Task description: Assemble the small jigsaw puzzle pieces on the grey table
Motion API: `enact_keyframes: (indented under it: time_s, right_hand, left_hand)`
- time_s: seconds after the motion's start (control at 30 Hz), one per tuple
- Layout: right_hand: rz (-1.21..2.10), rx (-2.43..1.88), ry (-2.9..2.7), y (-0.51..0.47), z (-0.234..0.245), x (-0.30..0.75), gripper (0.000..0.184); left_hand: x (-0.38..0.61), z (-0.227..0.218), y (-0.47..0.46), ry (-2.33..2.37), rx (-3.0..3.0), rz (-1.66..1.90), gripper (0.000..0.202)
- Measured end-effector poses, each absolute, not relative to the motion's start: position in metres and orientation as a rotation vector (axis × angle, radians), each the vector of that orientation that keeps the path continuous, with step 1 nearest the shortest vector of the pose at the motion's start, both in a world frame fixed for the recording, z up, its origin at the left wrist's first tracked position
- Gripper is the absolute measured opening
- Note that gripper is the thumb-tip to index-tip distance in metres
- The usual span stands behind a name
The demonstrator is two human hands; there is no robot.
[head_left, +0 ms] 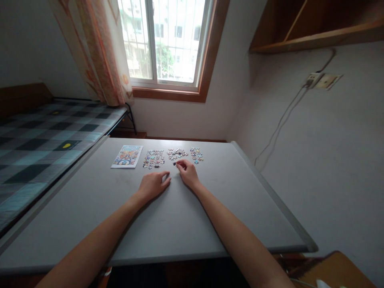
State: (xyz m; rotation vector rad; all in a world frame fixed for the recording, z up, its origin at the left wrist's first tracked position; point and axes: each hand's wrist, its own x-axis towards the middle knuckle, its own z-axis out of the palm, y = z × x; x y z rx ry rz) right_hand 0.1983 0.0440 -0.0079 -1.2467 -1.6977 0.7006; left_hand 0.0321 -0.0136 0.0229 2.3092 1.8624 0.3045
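Note:
My left hand (154, 184) rests flat on the grey table (168, 224), fingers stretched out, holding nothing. Just to its right, my right hand (187, 171) has its fingertips pinched on a small dark jigsaw piece (175, 163) at the near edge of the loose pieces. Three clusters of puzzle pieces lie beyond the hands: a left one (154, 159), a middle one (177, 153) and a right one (196, 155). A colourful reference picture card (127, 156) lies flat to the left of the clusters.
A bed with a checked cover (39, 144) runs along the table's left side. A window (163, 40) with a curtain (99, 52) is behind the table. The wall on the right carries a wooden shelf (315, 28) and a socket with cables (318, 80).

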Motion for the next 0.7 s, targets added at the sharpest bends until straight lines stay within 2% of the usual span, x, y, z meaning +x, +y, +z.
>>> enact_keyframes:
  time_s: [0.2, 0.7]
  right_hand:
    - [0.771, -1.138, -1.693, 0.036, -0.007, 0.2, 0.022]
    - [0.898, -1.037, -1.79, 0.035, -0.011, 0.202, 0.01]
  left_hand:
    - [0.031, 0.019, -0.01, 1.895, 2.242, 0.406, 0.039]
    - [0.024, 0.006, -0.004, 1.835, 2.262, 0.609, 0.029]
